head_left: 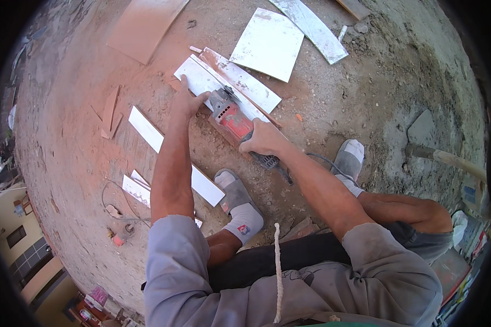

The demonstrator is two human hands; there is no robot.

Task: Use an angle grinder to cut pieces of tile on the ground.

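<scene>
With the right hand (264, 139) wrapped round the grinder (236, 123), feed gently along the long edge of the tile (193, 74) on the ground (316, 122), keeping the left hand (191, 102), its grip hard to tell, clear.

Angle grinder (237, 125): frame centre, over tile strip (193, 75)
Square tile (269, 44): upper middle
Handled tool (457, 164): right, on ground (376, 177)

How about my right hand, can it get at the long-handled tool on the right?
Probably not: your right hand grips the red grinder, and the long-handled tool lies beyond your right foot.
</scene>
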